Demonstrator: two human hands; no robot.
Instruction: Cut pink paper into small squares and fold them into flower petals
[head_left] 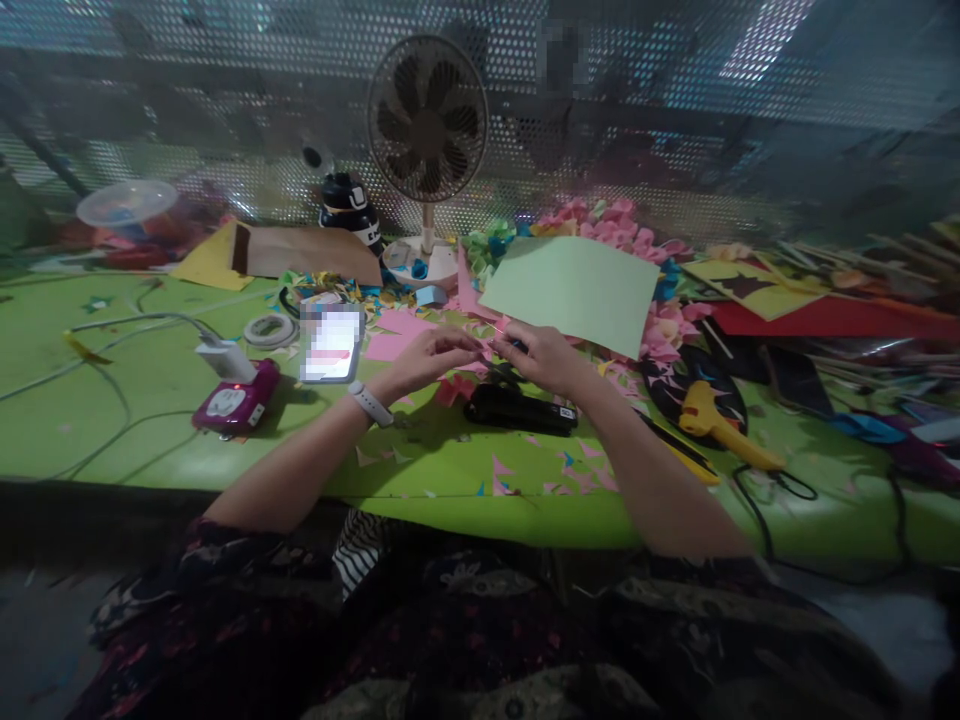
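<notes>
My left hand (436,358), a pale band on its wrist, reaches in from the left with its fingers bent together at a small piece of pink paper (487,351). Opposite it, my right hand (546,356) has curled fingers pinching at the same paper. A small dark shape shows by the right fingers; I cannot make out what it is. Just below the hands lies a black stapler (519,410). Pink paper sheets (397,335) lie beside the left hand, and pink scraps (577,475) are strewn nearer the table edge. A pale green sheet (574,285) rests behind the right hand.
A fan (427,120) stands at the back, beside a dark bottle (349,210). On the left are a phone (332,345), a tape roll (270,331) and a purple power adapter (238,398) with cables. To the right lie a yellow glue gun (724,430) and a yellow cutter (679,450).
</notes>
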